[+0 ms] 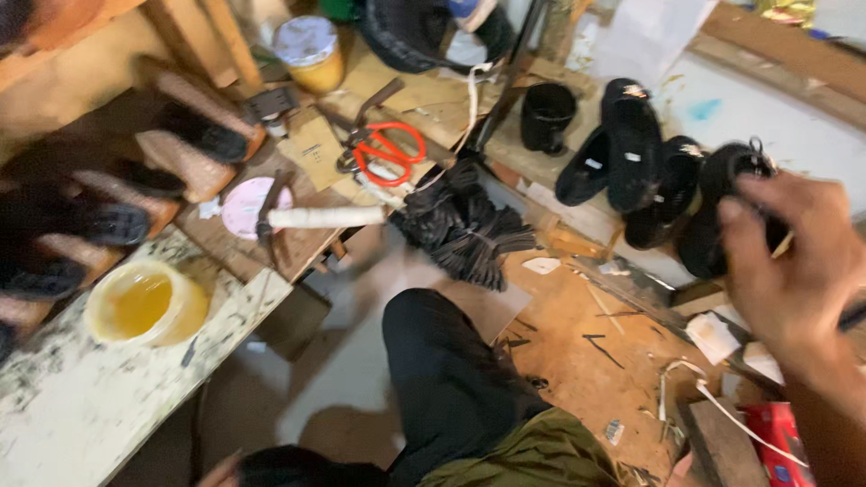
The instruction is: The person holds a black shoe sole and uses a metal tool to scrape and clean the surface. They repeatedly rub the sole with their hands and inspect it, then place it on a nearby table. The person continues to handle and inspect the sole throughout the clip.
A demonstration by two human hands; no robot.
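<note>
My right hand (787,266) reaches in from the right edge, its fingers curled over the rightmost black shoe (717,216) in a row of black shoes (631,149) leaning against a white wall. The grip looks closed on that shoe. A thin dark stick shows just under the hand. My left hand is not clearly visible; only a sliver of skin (221,469) shows at the bottom edge. My knee in black trousers (442,361) fills the lower middle.
Red-handled scissors (388,153), a hammer with a white-wrapped handle (325,216) and a pink lid (242,204) lie on the wooden bench. A tub of yellow glue (144,307) stands on the spattered board. Also here are a black cup (546,117), a bundle of black strips (469,230) and shelved shoes (108,221).
</note>
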